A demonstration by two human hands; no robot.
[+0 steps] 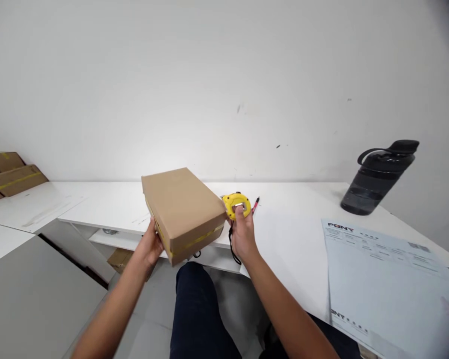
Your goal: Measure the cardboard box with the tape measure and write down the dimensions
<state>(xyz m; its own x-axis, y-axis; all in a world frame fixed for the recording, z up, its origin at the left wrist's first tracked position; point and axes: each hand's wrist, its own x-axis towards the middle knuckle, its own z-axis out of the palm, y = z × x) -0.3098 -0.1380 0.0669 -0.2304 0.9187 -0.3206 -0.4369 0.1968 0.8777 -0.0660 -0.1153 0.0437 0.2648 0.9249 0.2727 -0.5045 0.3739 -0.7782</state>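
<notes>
A closed brown cardboard box (183,202) with yellow tape along its sides is held tilted at the front edge of the white desk. My left hand (150,245) grips its left side from below, with some fingers hidden behind the box. In my right hand (243,234) is a yellow tape measure (236,205), thumb on its face, close against the box's right corner. A black wrist strap (233,244) hangs from the tape measure. Whether any blade is pulled out, I cannot tell. Just behind that hand lies a red and black pen (256,204).
To the right stands a dark water bottle (377,179), with printed paper sheets (389,289) in front of it on the desk (284,249). Several cardboard boxes (17,179) sit at the far left. Below the desktop is an open shelf (115,240), with another box (119,259) underneath.
</notes>
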